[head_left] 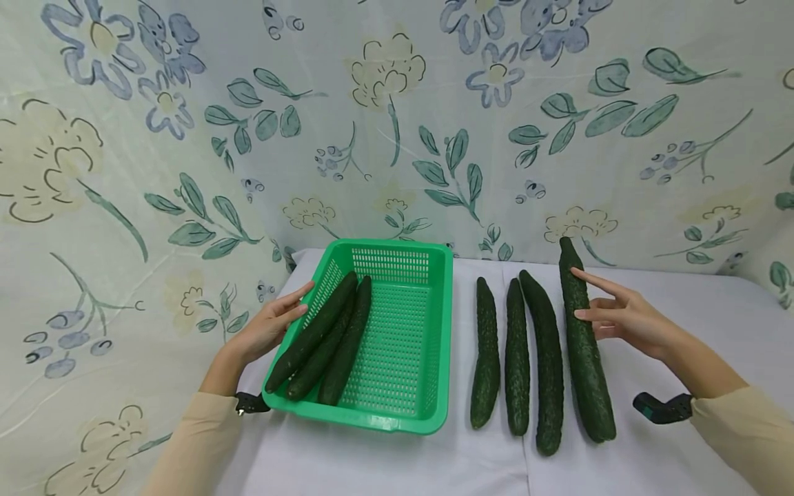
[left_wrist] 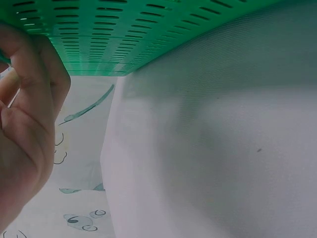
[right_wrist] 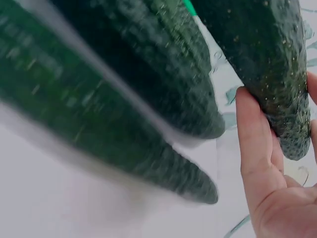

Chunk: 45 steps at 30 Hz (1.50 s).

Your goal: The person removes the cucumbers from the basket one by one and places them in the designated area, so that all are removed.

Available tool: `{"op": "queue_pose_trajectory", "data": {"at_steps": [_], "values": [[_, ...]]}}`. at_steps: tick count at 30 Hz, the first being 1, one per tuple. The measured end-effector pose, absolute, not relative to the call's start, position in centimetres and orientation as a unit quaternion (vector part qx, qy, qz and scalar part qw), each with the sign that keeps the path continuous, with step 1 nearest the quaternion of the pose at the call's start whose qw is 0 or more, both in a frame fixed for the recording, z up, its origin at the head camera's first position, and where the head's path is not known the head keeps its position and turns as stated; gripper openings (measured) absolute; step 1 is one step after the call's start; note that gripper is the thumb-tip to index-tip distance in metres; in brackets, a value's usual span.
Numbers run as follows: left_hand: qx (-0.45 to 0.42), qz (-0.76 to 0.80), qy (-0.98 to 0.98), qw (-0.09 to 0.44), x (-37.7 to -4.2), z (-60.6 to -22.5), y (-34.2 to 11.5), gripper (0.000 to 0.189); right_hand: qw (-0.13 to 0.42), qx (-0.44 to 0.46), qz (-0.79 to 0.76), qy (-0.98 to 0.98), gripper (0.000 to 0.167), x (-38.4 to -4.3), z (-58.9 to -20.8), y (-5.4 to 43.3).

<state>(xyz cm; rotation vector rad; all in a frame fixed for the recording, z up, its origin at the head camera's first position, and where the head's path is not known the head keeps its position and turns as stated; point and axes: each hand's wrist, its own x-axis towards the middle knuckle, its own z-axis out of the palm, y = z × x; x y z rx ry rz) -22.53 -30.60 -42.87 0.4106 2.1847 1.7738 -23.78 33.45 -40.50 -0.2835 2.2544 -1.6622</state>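
My left hand [head_left: 269, 327] holds the left rim of a green plastic basket [head_left: 444, 331]. In the left wrist view its fingers [left_wrist: 37, 69] curl up at the slotted basket wall [left_wrist: 99, 34]. Three dark green cucumbers [head_left: 319, 337] lie side by side along the basket's left half. My right hand [head_left: 626, 317] grips the upper part of a long cucumber [head_left: 586, 365], the rightmost of the row outside the basket. The right wrist view shows fingers on both sides of that cucumber [right_wrist: 270, 64], near its tapered end.
Three more cucumbers, a left one [head_left: 486, 358], a middle one [head_left: 517, 358] and a curved one [head_left: 546, 358], lie between the basket and the gripped cucumber. White cloth [head_left: 471, 468] covers the table. A floral sheet [head_left: 372, 138] hangs behind.
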Motion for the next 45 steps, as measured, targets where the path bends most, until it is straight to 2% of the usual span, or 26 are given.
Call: {"op": "queue_pose_trajectory", "data": {"at_steps": [20, 45], "values": [[0.147, 0.615, 0.761, 0.146, -22.4, -42.9, -30.7, 0.056, 0.165, -0.061, -0.528, 0.831, 0.079, -22.4, -43.4, 38.9], [0.134, 0.615, 0.763, 0.145, -22.4, -42.9, -30.6, 0.056, 0.174, -0.037, -0.473, 0.863, 0.081, -22.2, -45.2, 40.9]]}}
